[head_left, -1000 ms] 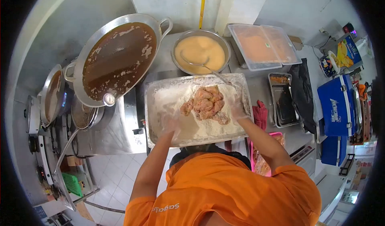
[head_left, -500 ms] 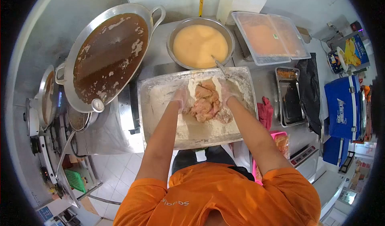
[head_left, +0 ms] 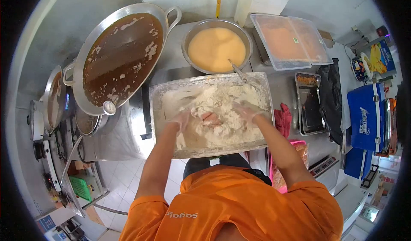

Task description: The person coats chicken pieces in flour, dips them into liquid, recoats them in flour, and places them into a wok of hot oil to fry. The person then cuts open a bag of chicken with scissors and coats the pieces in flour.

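A metal tray [head_left: 222,151] holds white flour [head_left: 252,91] and a heap of raw meat pieces [head_left: 212,118], mostly buried under it; a bit of pink shows in the middle. My left hand [head_left: 184,119], in a clear plastic glove, rests in the flour at the heap's left side with its fingers apart. On the right side my gloved right hand [head_left: 246,111] lies against the flour, fingers stretched out. Neither hand grips a piece. Behind the tray stands a steel bowl [head_left: 248,42] of pale orange liquid, with a metal handle [head_left: 236,70] leaning out over the tray.
At the left is a large two-handled pan [head_left: 96,40] of brown oil with a dial thermometer [head_left: 109,108] at its rim. Lidded plastic containers [head_left: 291,40] stand back right. Beside the tray lie a red cloth [head_left: 282,120] and a dark metal pan [head_left: 309,104].
The meat was bare and pink between my hands; now flour covers most of it. My hands have moved apart, the left one outward and slightly nearer to me.
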The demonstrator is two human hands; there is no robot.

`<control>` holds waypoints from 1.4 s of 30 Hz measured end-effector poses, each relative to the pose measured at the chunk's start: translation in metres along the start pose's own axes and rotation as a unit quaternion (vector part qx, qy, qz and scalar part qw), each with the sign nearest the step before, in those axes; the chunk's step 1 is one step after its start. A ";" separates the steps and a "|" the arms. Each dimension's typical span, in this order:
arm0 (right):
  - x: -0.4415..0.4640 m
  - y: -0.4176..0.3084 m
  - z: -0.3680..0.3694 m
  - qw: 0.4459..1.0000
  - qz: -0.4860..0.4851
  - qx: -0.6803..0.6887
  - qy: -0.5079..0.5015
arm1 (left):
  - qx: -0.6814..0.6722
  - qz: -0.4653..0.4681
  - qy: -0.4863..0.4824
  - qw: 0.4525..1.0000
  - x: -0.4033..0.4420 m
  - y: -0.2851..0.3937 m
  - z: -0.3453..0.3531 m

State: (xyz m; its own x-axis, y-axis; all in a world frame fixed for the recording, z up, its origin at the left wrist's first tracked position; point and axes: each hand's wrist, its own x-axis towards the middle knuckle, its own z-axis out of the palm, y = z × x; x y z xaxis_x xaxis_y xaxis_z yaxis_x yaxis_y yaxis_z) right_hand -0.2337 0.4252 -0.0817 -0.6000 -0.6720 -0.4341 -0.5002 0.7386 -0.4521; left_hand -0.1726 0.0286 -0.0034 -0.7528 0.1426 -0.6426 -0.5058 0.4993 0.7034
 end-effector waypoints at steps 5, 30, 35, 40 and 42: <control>0.028 -0.098 -0.062 0.759 0.217 0.614 0.008 | -0.367 -0.115 -0.090 0.919 0.021 0.043 0.038; -0.039 -0.088 -0.092 0.942 0.186 0.279 0.007 | -0.169 0.159 0.062 0.971 0.005 -0.100 -0.012; -0.060 -0.119 -0.084 0.839 0.316 0.425 -0.123 | -0.201 -0.160 0.058 0.965 -0.030 -0.033 0.002; -0.014 -0.162 -0.050 0.651 0.351 0.666 -0.093 | -0.528 -0.171 -0.090 0.827 -0.016 0.006 0.062; -0.013 -0.191 -0.074 0.528 0.295 0.795 -0.037 | -0.541 -0.128 -0.046 0.830 -0.024 0.018 0.070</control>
State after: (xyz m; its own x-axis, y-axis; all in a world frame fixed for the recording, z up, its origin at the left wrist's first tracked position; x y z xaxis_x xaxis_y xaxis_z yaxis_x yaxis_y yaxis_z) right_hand -0.1770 0.2966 0.0680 -0.3022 -0.3945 -0.8677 0.9532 -0.1192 -0.2778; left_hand -0.1342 0.0943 0.0033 -0.5525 0.2401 -0.7982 -0.7636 -0.5296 0.3693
